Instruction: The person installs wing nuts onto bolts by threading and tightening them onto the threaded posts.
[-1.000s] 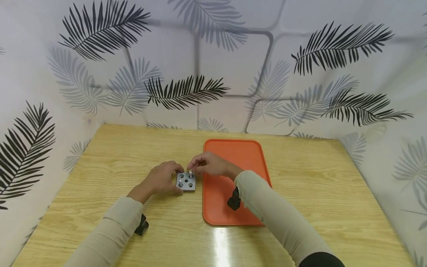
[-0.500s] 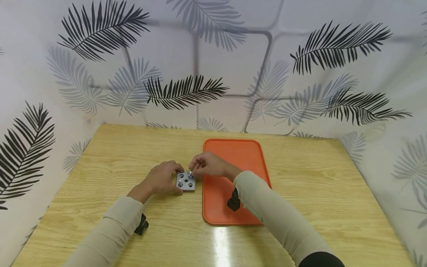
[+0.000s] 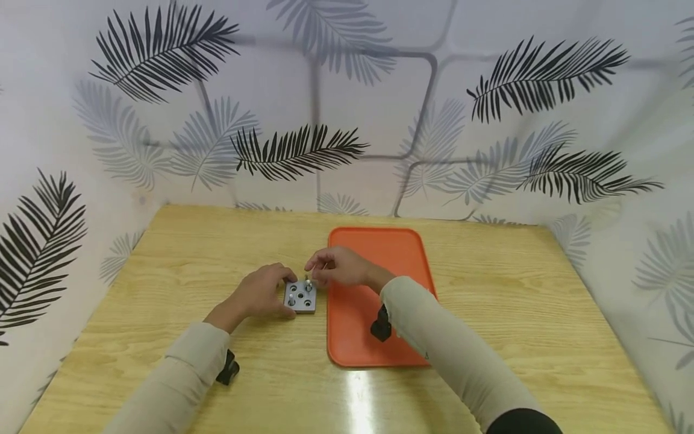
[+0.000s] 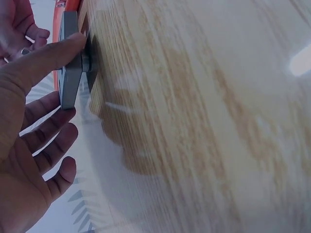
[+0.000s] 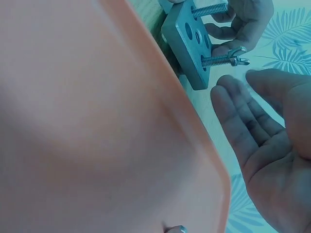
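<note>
A square grey metal plate (image 3: 300, 296) with several holes lies on the table. Two threaded bolts stand up from it: a bare one (image 5: 210, 10) and one (image 5: 215, 61) carrying a wing nut (image 5: 238, 57) near its free end. My left hand (image 3: 262, 290) grips the plate by opposite edges, thumb on the near side and fingertips on the far side. Beside the wing nut is my right hand (image 5: 272, 141), its fingers fairly straight and the thumb apart from them. Its fingertips are very close to the nut, with no pinch visible.
An orange tray (image 3: 347, 352) lies right of the plate, beneath my right forearm. A small metal piece (image 5: 176, 229) rests on it, cut off by the view's edge. The wooden table (image 3: 499, 289) reaches to a leaf-patterned backdrop (image 3: 368, 120).
The right fingertips were closer around the wing nut half a second ago and have shifted slightly off it. The left hand keeps holding the plate. The head view has shifted a little.
</note>
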Demonstrator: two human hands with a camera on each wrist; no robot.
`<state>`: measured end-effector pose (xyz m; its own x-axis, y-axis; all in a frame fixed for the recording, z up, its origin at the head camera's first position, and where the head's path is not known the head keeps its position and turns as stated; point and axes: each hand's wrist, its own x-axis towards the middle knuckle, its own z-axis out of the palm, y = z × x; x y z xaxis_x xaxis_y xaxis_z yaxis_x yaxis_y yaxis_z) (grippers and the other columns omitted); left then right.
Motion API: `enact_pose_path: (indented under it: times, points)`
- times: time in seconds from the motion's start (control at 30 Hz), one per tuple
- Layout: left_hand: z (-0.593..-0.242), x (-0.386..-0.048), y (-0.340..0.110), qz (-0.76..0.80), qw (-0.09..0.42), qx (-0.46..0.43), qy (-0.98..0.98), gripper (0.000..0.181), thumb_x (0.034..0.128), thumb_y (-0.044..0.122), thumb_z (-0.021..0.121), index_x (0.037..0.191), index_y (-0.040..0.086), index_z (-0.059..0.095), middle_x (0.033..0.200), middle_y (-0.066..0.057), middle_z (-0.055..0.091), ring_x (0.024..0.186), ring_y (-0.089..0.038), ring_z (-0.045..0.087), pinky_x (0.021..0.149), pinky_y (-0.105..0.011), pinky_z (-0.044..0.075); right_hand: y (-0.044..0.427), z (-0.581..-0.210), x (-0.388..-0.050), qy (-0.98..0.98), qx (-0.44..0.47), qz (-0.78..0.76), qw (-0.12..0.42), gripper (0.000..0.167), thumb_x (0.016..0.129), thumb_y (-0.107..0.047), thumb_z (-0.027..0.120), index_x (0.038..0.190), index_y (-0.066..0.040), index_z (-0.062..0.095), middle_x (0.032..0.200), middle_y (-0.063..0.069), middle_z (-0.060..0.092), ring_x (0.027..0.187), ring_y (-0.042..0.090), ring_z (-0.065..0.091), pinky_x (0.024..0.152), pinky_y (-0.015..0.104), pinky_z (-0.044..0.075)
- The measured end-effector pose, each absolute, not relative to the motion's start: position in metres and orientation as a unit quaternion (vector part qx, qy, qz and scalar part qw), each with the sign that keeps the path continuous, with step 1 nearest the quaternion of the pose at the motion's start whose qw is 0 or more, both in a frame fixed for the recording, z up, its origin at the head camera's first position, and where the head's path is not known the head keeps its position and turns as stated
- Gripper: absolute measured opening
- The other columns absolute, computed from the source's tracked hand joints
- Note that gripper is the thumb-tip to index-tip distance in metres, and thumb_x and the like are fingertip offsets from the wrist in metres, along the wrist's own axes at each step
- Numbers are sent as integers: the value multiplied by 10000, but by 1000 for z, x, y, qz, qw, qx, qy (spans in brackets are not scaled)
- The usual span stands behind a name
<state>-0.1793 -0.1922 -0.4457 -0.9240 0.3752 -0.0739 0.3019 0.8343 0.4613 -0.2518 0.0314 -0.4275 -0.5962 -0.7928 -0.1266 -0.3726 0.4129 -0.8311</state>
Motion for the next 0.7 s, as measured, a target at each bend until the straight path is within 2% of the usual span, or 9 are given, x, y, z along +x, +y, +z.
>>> enact_pose_path:
  times: [0.1,0.2,0.4,0.53,0.7]
  points:
    - [-447,-179,-195,233,85,174,953,660,672,363,918,1203,76,650,1150,-65,656,1046,-243,608,939,-467,512,30,-429,-252,800,-384,-381,259,293,948,-6,601,1235,10,656,1102,177,713,963,239,692,823,258,568]
    - [-450,-178,-197,237,87,171,952,651,673,367,917,1199,89,652,1151,-51,657,1032,-232,603,927,-452,513,29,-431,-251,798,-391,-378,260,315,911,-2,653,1225,9,662,1100,162,715,959,172,690,833,224,560]
    - [-452,-178,-200,245,90,180,948,612,676,351,916,1169,92,662,1137,-50,666,1013,-229,606,902,-444,515,28,-438,-245,800,-369,-400,252,227,879,-84,752,1078,-2,679,956,121,705,822,61,630,775,187,532]
    - [-451,-180,-199,248,88,182,947,600,673,343,918,1157,95,666,1128,-44,669,995,-212,603,888,-424,513,28,-439,-242,813,-353,-403,227,159,872,-131,771,956,-32,679,877,90,700,766,42,610,728,181,523]
    - [-451,-180,-197,248,89,182,947,597,680,347,913,1161,96,665,1141,-52,671,1000,-224,611,894,-440,518,27,-439,-239,826,-339,-401,208,144,868,-163,779,902,-62,683,837,60,696,733,43,601,692,181,517]
